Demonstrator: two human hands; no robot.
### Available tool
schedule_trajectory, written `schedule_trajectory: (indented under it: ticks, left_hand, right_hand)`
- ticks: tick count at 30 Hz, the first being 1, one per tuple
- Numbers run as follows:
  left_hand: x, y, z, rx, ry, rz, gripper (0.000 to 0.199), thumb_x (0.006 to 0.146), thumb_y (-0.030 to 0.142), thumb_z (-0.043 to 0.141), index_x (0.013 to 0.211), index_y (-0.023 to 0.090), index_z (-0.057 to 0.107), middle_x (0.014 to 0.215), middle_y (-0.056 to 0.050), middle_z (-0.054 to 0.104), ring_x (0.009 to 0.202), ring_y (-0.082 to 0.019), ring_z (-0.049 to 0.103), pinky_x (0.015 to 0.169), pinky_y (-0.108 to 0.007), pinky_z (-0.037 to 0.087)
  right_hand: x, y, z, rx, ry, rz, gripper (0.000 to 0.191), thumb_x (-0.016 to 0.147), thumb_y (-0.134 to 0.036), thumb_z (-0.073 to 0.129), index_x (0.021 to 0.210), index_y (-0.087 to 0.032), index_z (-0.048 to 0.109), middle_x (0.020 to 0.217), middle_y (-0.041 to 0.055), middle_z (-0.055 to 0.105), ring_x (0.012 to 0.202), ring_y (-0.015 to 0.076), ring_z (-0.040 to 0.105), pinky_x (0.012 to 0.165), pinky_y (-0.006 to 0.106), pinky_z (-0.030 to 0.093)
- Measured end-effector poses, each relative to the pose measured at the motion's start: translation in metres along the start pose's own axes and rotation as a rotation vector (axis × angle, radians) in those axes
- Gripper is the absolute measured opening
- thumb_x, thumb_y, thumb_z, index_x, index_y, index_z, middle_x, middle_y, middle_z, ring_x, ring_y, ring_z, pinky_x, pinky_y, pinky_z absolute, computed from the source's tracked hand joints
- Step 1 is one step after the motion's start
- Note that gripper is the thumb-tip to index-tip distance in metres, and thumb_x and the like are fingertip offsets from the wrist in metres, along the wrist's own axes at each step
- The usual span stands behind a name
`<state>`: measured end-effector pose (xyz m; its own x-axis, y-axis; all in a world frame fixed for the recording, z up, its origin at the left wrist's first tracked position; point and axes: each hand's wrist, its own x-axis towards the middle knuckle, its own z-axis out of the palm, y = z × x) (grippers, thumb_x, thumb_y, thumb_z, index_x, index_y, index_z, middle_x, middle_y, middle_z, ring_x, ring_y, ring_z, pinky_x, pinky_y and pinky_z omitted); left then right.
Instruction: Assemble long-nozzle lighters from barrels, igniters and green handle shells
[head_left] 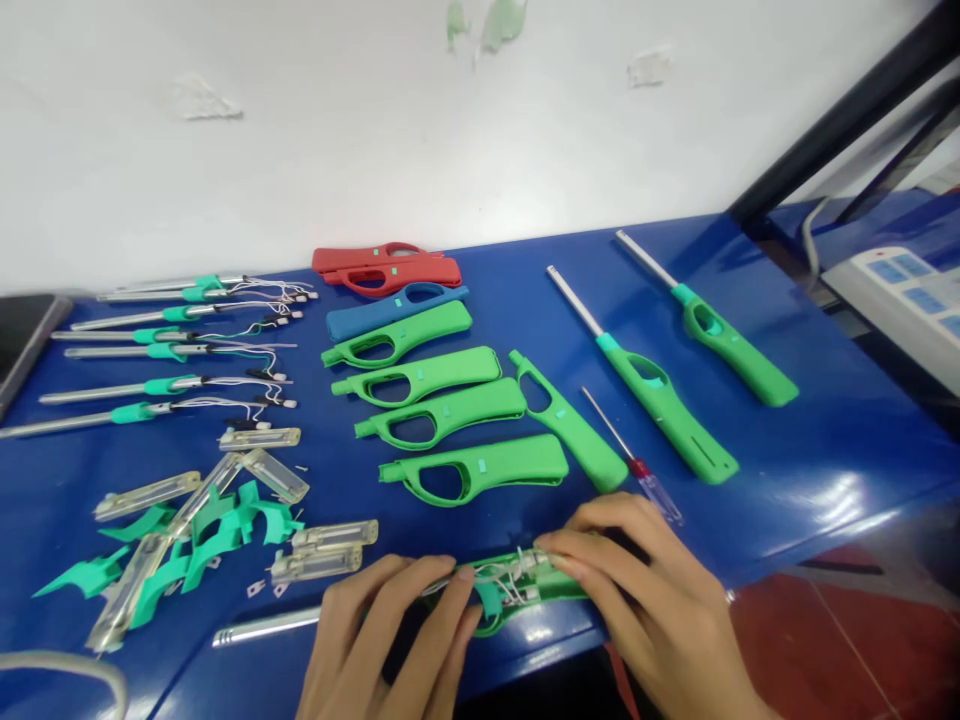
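Your open green lighter casing (564, 587) lies at the near edge of the worktop (517, 300), between your two hands, with its wires (510, 578) exposed and a metal rod (266, 627) reaching out past your left hand. Your left hand (352, 630) is curled around the front of it, fingertips by the trigger opening, while your right hand (656, 600) grips the rear end with thumb and fingers — so both are grasping the same piece. This one looks partly put together: rod and wiring are there, but the cover is not on. Off to the right, two closed green lighters (656, 415) lie with their rods fitted and seem complete, and a screwdriver (637, 467) rests just beside the nearer one. Much appears left undone — in the middle, five green casings (521, 462), a blue casing (394, 312) and a pair of red casings (390, 272) have no rods in them. To your left, a row of wired rods (124, 390), several clear fuel tanks (334, 533) and a pile of teal triggers (221, 540) lie loose, none of them inside a casing; the small pieces among them are hard to identify.
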<state>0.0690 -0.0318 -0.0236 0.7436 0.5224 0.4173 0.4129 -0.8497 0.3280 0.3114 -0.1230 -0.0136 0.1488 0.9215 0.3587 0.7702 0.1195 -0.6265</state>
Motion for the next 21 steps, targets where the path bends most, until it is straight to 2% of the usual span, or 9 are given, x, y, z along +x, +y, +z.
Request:
schedule_trajectory:
  ticks: [4, 10, 16, 21]
  left_hand:
    - [0.0034, 0.0012, 0.0008, 0.012, -0.003, 0.010, 0.035, 0.095, -0.002, 0.071, 0.127, 0.011, 0.074, 0.125, -0.011, 0.067, 0.115, -0.025, 0.059, 0.102, -0.040, 0.048]
    - [0.0074, 0.0026, 0.0014, 0.044, 0.020, 0.019, 0.028, 0.097, 0.002, 0.070, 0.123, 0.011, 0.074, 0.119, -0.011, 0.069, 0.111, -0.024, 0.060, 0.098, -0.039, 0.049]
    - [0.0018, -0.0031, -0.0007, 0.075, 0.003, 0.008, 0.031, 0.097, 0.006, 0.069, 0.123, 0.022, 0.077, 0.109, -0.006, 0.074, 0.101, -0.021, 0.067, 0.092, -0.035, 0.055]
    - [-0.0005, -0.0053, -0.0045, 0.110, -0.042, 0.009, 0.037, 0.099, 0.005, 0.062, 0.124, 0.027, 0.078, 0.106, -0.004, 0.077, 0.098, -0.019, 0.070, 0.094, -0.035, 0.053]
  right_hand:
    - [-0.0003, 0.0002, 0.0018, -0.033, 0.048, 0.002, 0.019, 0.111, -0.011, 0.059, 0.117, -0.021, 0.074, 0.107, 0.0044, 0.062, 0.098, 0.0150, 0.061, 0.088, 0.028, 0.050]
    - [-0.0009, 0.0009, 0.0007, -0.017, 0.030, -0.007, 0.019, 0.110, -0.010, 0.060, 0.115, -0.021, 0.075, 0.105, 0.0052, 0.061, 0.098, 0.0165, 0.061, 0.084, 0.029, 0.052]
    - [-0.0022, 0.0022, 0.0002, -0.016, -0.023, 0.015, 0.020, 0.111, -0.013, 0.058, 0.115, -0.023, 0.075, 0.103, 0.0053, 0.062, 0.096, 0.0180, 0.061, 0.081, 0.031, 0.053]
    - [-0.0040, 0.0019, -0.0001, -0.080, -0.024, -0.057, 0.021, 0.109, -0.011, 0.061, 0.119, -0.021, 0.076, 0.105, 0.0072, 0.063, 0.097, 0.0189, 0.061, 0.081, 0.032, 0.053]
